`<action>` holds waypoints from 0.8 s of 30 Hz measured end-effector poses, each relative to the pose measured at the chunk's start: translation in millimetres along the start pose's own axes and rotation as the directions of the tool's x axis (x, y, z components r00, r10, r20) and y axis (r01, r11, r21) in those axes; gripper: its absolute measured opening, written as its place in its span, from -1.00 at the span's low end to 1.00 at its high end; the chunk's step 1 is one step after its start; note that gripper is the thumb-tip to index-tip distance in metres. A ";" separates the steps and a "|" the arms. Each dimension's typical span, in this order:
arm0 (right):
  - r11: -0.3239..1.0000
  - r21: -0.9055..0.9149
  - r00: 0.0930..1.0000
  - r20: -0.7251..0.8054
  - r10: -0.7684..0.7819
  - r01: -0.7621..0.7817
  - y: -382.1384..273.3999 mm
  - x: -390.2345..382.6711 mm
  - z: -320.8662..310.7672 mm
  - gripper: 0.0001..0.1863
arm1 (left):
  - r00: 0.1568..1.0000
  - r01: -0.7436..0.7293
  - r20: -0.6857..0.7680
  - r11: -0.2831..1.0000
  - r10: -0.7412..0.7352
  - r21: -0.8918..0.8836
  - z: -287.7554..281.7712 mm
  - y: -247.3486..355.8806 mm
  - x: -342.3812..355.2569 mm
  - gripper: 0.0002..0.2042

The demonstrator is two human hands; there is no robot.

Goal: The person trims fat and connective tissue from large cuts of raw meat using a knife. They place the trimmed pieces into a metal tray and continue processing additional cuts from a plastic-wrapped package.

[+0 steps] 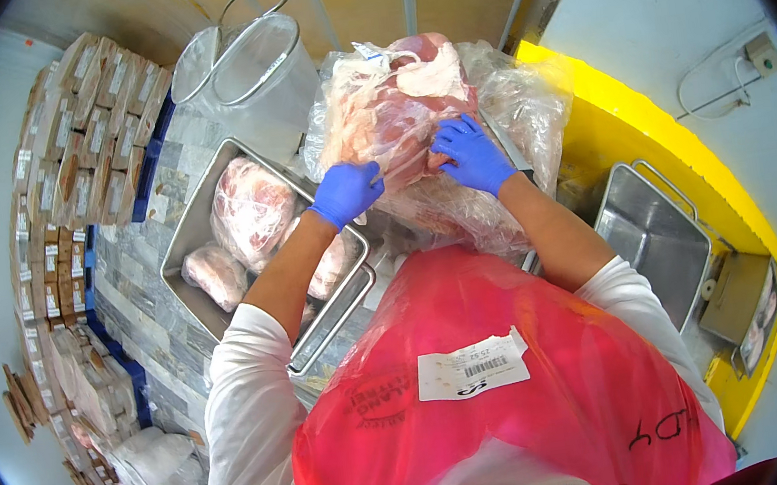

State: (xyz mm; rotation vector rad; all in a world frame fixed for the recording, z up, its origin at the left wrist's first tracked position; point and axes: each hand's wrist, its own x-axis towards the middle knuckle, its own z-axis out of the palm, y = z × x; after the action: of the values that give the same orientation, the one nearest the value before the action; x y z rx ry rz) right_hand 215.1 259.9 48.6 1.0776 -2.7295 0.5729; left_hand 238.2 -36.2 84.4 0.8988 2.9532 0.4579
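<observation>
A large piece of raw meat, pink-red with pale fat, lies in front of me on spread clear plastic wrap. My left hand, in a blue glove, is closed at the meat's near left corner, where the wrap bunches against the fingers. On the near right side, my right hand, also gloved in blue, has its fingers curled over the meat's edge and pressed into it. Whatever supports the meat is mostly hidden under the plastic.
To the left, a metal tub holds several wrapped meat pieces. Behind it stand clear bags on hoop frames. An empty steel tub sits at right inside a yellow edge. Stacked boxes line the far left.
</observation>
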 end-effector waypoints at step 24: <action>0.997 0.077 1.000 -0.006 0.022 -0.021 4.0 -3.7 -7.9 -0.87 | 0.937 0.088 -0.203 0.752 -0.286 -0.653 65.2 43.6 -1.6 -0.76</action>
State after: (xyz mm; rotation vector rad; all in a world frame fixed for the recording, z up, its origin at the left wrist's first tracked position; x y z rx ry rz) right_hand 215.1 268.1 53.6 1.0620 -2.7372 0.6893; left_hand 269.9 15.2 34.2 0.4617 2.7187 1.5747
